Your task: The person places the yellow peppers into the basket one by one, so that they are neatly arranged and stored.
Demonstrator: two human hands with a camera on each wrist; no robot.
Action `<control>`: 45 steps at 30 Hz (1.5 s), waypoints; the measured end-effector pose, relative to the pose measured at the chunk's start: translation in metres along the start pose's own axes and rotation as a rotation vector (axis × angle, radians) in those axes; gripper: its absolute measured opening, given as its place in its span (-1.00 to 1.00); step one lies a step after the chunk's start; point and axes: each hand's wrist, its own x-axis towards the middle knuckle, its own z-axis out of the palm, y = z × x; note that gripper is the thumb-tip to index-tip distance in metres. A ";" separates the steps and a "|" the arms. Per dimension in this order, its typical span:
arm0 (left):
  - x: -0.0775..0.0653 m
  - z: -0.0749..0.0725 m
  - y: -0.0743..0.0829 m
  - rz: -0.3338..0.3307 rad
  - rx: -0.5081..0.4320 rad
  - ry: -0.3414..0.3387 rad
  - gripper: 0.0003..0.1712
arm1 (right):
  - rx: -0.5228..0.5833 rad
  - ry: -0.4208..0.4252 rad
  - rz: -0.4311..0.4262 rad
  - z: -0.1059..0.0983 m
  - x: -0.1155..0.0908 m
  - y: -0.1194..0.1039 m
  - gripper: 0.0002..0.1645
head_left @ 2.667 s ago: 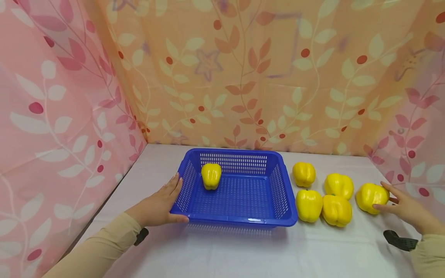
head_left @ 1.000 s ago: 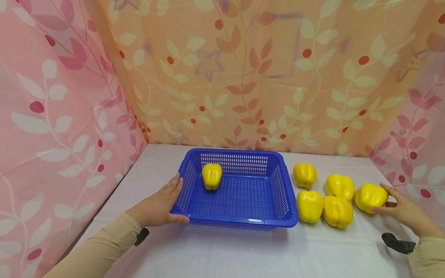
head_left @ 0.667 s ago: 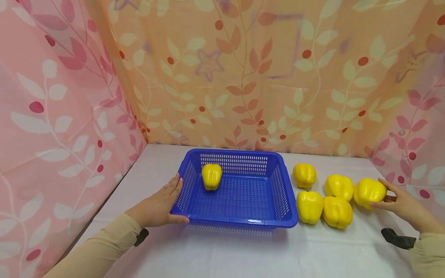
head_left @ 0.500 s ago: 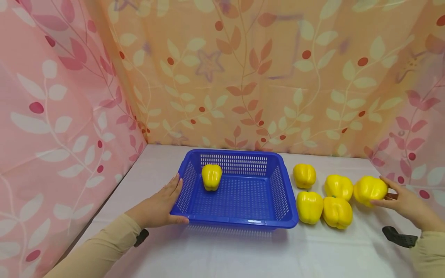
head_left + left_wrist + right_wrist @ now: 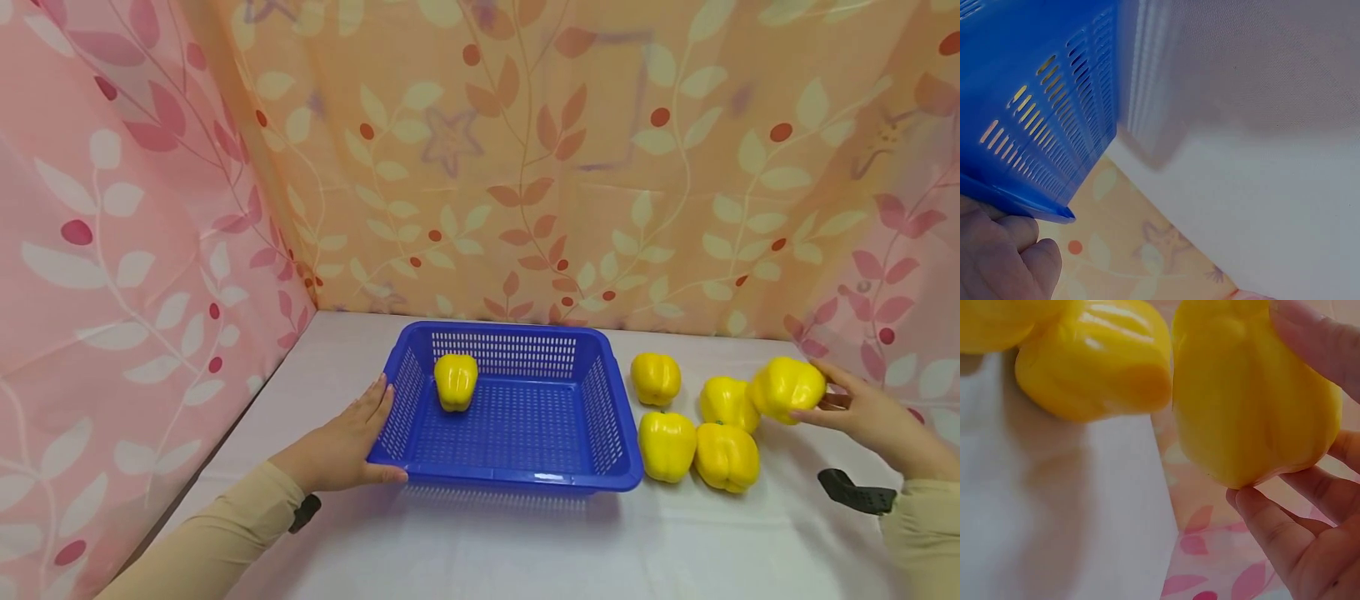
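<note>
My right hand (image 5: 870, 417) holds a yellow bell pepper (image 5: 787, 389) between thumb and fingers, raised off the table at the right. In the right wrist view this bell pepper (image 5: 1254, 400) fills the space between the thumb above and the fingertips below. A second bell pepper (image 5: 726, 403) is partly hidden behind it. On the far side of the table, my left hand (image 5: 341, 442) rests at the near left corner of a blue plastic basket (image 5: 517, 477), fingers straight along its side rim and thumb at the front. One bell pepper (image 5: 456, 382) sits inside the basket, towards its back left.
Right of the basket stand more bell peppers, one at the back (image 5: 656, 379), one near the rim (image 5: 667, 447) and one at the front (image 5: 727, 457). A white cloth covers the table (image 5: 525, 550). Patterned curtains (image 5: 510, 167) enclose the back and both sides.
The right hand has closed round the outermost bell pepper, lifted it and brought it up and left, so it overlaps the neighbouring one. The left hand and the basket have stayed put.
</note>
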 end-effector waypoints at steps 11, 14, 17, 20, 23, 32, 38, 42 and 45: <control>-0.002 -0.001 0.002 -0.020 -0.003 -0.015 0.35 | 0.047 -0.032 -0.110 0.000 0.008 -0.034 0.11; -0.001 -0.001 0.002 -0.014 -0.001 -0.011 0.35 | 0.044 -0.031 -0.140 0.000 0.010 -0.045 0.10; -0.001 0.000 0.001 -0.004 0.003 -0.005 0.35 | 0.030 -0.029 -0.164 0.001 0.012 -0.056 0.10; 0.000 0.001 -0.001 -0.002 0.005 -0.002 0.35 | 0.024 -0.036 -0.179 0.001 0.014 -0.067 0.11; 0.000 0.001 0.000 -0.008 0.001 -0.004 0.35 | 0.018 -0.037 -0.196 0.002 0.016 -0.077 0.11; 0.000 0.000 0.001 -0.008 0.000 -0.002 0.35 | 0.006 -0.053 -0.252 0.003 0.024 -0.103 0.13; 0.000 0.001 0.001 -0.020 0.006 -0.013 0.36 | 0.002 -0.057 -0.309 0.005 0.027 -0.123 0.13; 0.000 0.001 0.000 -0.020 0.012 -0.009 0.36 | 0.007 -0.052 -0.354 0.008 0.028 -0.134 0.12; -0.001 0.000 0.001 -0.015 0.009 -0.006 0.36 | 0.013 -0.055 -0.384 0.011 0.030 -0.141 0.10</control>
